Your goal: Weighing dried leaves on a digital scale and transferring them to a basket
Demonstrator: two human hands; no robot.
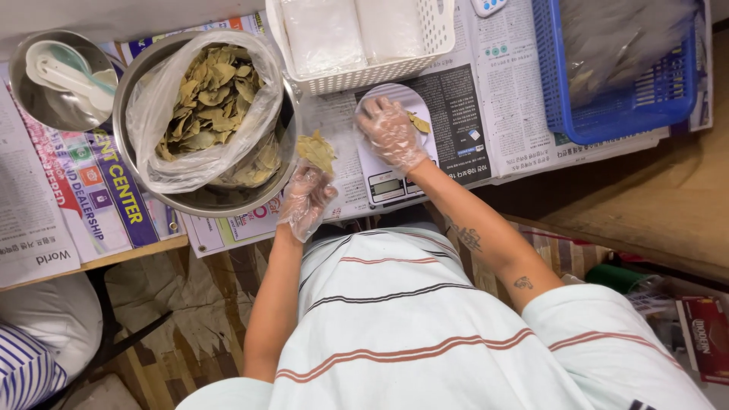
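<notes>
**Gloved hands over leaves and scale**

The left hand (pixel 306 199), in a clear glove, has its fingers closed on a bunch of dried leaves (pixel 317 150) at the steel bowl's (pixel 199 203) four o'clock edge. The right hand (pixel 391 134), fingers spread loose, rests on the white scale (pixel 389 182), a leaf (pixel 419 122) at its three o'clock. Beyond, at twelve o'clock, a white basket (pixel 364 74) sits on the table (pixel 121 254).

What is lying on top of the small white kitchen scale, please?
On the scale lies one dried leaf near its right edge. The right hand, in a clear plastic glove, rests on the platform and covers most of it, so any leaves beneath the hand cannot be seen.
</notes>
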